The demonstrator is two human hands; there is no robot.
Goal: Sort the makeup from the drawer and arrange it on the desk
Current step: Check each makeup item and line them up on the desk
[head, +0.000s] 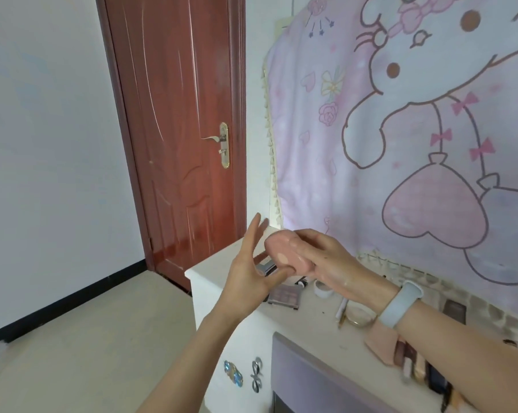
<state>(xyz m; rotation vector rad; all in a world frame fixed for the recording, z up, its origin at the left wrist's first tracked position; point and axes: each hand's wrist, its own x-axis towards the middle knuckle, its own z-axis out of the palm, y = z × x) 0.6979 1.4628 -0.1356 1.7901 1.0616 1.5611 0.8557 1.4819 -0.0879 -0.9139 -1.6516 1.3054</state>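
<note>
**Pink compact held up over the desk**

While the right hand [326, 257] grips a rounded pink compact [287, 253] above the far end of the white desk [219, 263], the left hand [248, 272] stands beside it with fingers spread and straight — released, not closed on anything, though its thumb tip touches the compact's lower edge. The right hand's fingers wrap over the top of the compact and its thumb presses on the front face; a pale blue-grey watch band [400, 304] sits on that wrist.

Below the hands, on the desk top, lie an eyeshadow palette [284, 296] with its rows of brownish shades showing, a small white ring-shaped roll (possibly tape) [323, 289], a thin pencil [342, 312], and a gold-rimmed round case [360, 317] partly hidden by the right forearm. Nearer the camera rest a flat pink pouch [381, 344] and a row of slim makeup sticks [415, 368] — blurred, so their kinds are unclear. A red-brown door [177, 129] stands at the left, and a pink cartoon cloth [400, 129] hangs behind the desk.
</note>
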